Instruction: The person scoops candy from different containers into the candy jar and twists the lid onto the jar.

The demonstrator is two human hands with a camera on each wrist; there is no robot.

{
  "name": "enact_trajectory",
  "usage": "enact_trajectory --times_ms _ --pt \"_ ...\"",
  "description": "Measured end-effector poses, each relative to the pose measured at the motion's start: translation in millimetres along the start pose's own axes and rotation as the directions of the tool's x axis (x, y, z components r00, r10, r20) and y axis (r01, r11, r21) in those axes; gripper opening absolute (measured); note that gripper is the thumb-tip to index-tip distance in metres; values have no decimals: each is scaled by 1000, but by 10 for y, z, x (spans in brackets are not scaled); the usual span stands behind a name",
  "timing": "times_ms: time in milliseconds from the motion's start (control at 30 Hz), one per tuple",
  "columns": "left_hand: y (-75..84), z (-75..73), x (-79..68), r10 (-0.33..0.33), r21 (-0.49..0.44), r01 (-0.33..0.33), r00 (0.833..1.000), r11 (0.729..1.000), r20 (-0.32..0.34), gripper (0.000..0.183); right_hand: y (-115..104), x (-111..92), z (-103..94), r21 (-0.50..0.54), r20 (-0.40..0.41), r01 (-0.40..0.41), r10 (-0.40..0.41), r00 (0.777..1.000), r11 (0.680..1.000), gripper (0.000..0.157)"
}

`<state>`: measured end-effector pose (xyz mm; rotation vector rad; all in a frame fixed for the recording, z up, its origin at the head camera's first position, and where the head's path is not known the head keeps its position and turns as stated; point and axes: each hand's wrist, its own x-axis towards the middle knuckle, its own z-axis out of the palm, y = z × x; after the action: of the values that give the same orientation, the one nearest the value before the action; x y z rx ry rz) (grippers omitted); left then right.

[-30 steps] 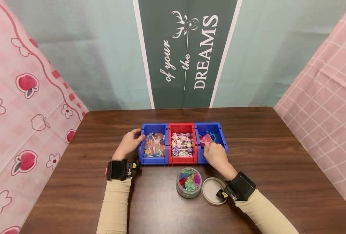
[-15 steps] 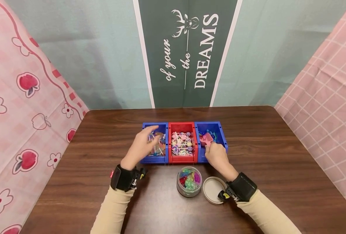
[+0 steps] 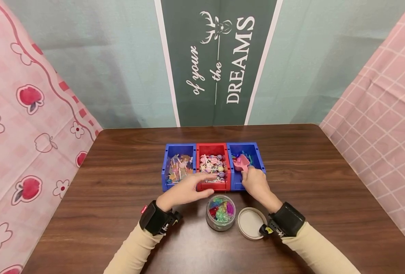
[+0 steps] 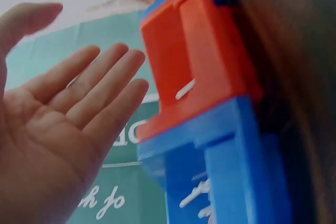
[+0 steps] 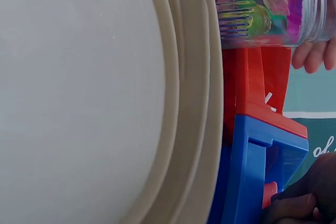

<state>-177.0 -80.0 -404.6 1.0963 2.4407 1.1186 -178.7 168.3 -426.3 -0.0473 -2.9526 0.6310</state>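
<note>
My right hand point(image 3: 256, 185) grips a pink scoop point(image 3: 241, 163) by its handle, with the scoop's bowl inside the right blue bin point(image 3: 249, 145) above blue and pink pieces. The left hand point(image 3: 188, 189), fingers extended and thumb apart, hovers over the front of the red bin point(image 3: 213, 186), which contains candy-like lollipops point(image 3: 210, 166). In the left wrist view its palm point(image 4: 52, 135) holds nothing. Just in front of those fingertips stands a clear jar point(image 3: 219, 227) of colourful translucent pieces. Its rim is uncovered. Fork-like shapes point(image 5: 239, 19) show through its wall in the right wrist view.
A round pale lid point(image 3: 251, 223) lies right of the jar, beneath the right wrist's camera. The left blue bin point(image 3: 165, 167), joined side by side with the others, holds star-shaped pieces and sticks. A dark wooden table point(image 3: 326, 198) lies under everything; a green curtain hangs behind.
My left hand has left the left blue bin's side, passed over that bin, and moved right and nearer to the jar. The right hand stays at the right bin with the scoop, shifting slightly.
</note>
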Motion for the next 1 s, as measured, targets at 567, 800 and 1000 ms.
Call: enact_trajectory --times_ms 567,800,1000 --pt "-15 149 17 -15 -16 21 959 1000 283 82 97 13 -79 38 14 14 -15 1000 999 26" --pt "-13 194 28 -22 17 18 947 1000 321 94 125 -4 -126 51 8 29 -29 1000 998 25" --pt "-33 227 50 -13 10 10 945 1000 326 87 183 -37 -155 70 1 49 -49 999 996 24"
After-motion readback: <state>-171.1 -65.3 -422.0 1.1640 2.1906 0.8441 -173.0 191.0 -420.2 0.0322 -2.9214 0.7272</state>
